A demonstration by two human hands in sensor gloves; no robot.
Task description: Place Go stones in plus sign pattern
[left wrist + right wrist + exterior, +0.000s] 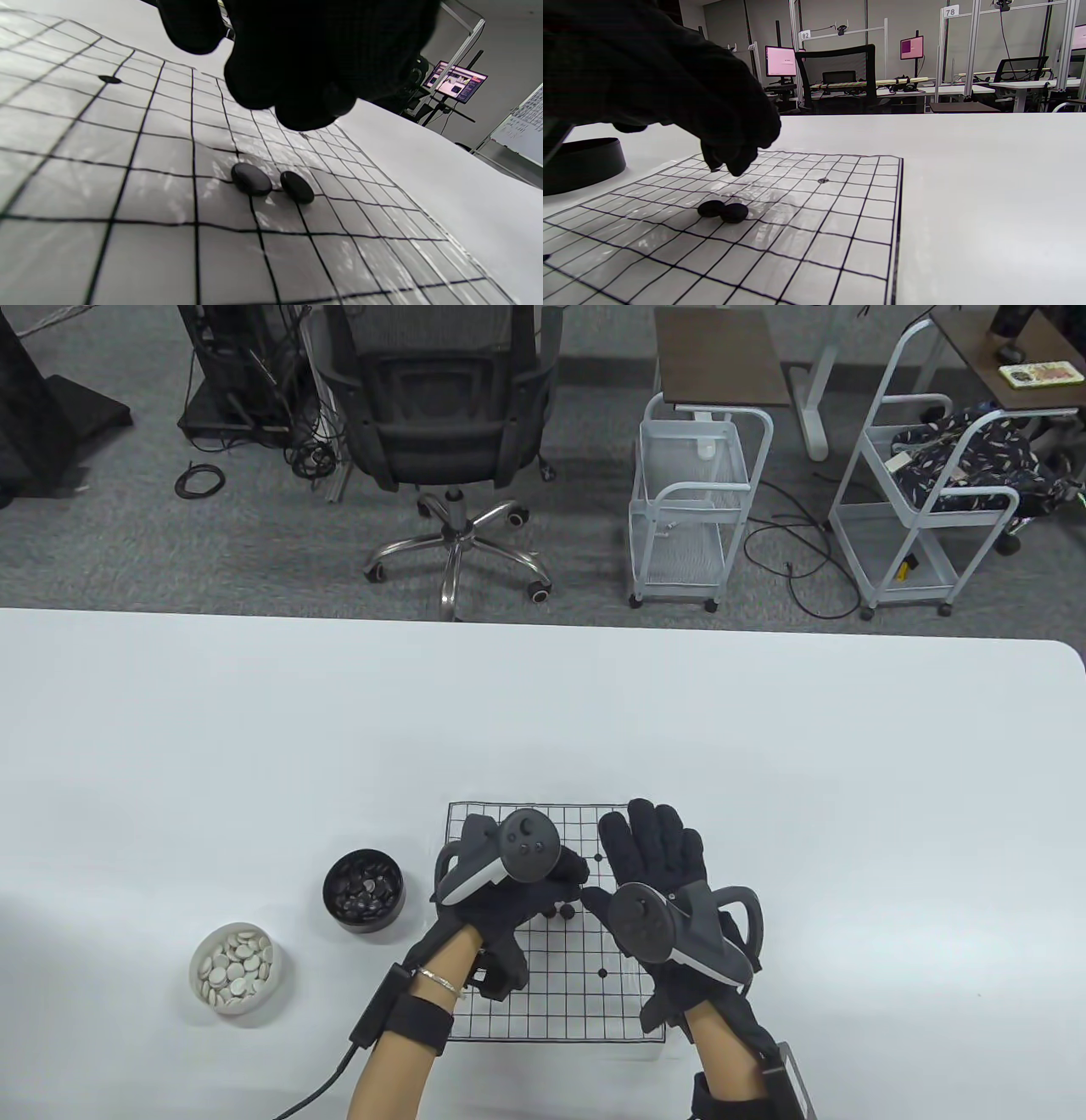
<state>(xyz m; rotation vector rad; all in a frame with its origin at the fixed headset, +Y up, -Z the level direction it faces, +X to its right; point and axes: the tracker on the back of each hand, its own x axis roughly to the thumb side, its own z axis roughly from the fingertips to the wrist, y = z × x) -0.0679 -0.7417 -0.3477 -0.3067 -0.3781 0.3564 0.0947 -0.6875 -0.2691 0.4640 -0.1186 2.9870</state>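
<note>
The Go board (pixel 560 993) is a printed grid sheet on the white table. Two black stones (pixel 561 910) lie side by side near its middle; they also show in the left wrist view (pixel 251 178) and the right wrist view (pixel 723 211). My left hand (pixel 543 891) hovers just left of and above them with its fingers (pixel 297 84) bunched; I cannot tell whether it holds a stone. My right hand (pixel 646 853) is spread flat over the board's right part, with its thumb near the stones and nothing in it.
A black bowl of black stones (pixel 365 889) stands left of the board and also shows in the right wrist view (pixel 581 163). A white bowl of white stones (pixel 236 967) stands further left. An office chair (pixel 441 432) and carts stand beyond the far table edge.
</note>
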